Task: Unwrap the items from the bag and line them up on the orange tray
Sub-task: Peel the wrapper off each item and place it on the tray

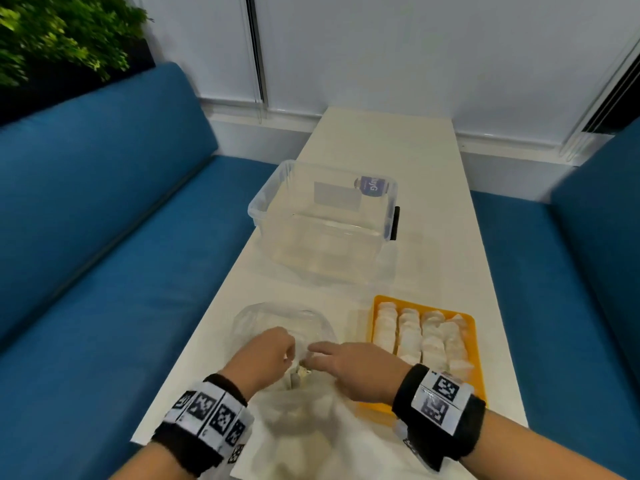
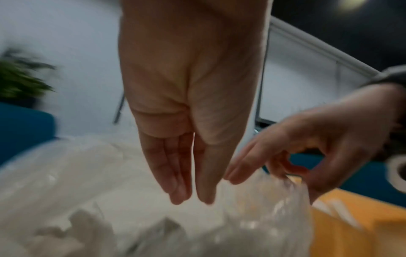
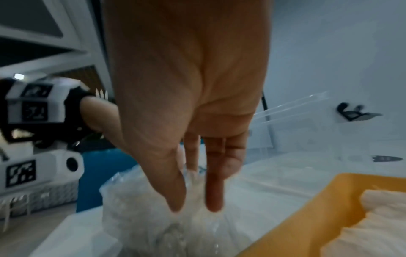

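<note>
A crinkled clear plastic bag (image 1: 304, 420) lies at the table's near edge with pale wrapped items (image 1: 298, 374) at its mouth. My right hand (image 1: 332, 358) pinches the bag's plastic between thumb and finger; the right wrist view shows those fingertips (image 3: 214, 207) pressed into the bag (image 3: 142, 217). My left hand (image 1: 273, 351) hovers just left of it, and in the left wrist view its fingers (image 2: 175, 182) point straight down over the bag (image 2: 263, 217), holding nothing visible. The orange tray (image 1: 422, 305) to the right carries rows of white pieces (image 1: 415, 337).
A large clear plastic bin (image 1: 322, 220) stands mid-table, with a blue-labelled bottle (image 1: 372, 185) behind it. A clear plastic lid or dish (image 1: 277, 317) lies just beyond my hands. Blue benches (image 1: 104, 237) flank the narrow white table (image 1: 381, 140).
</note>
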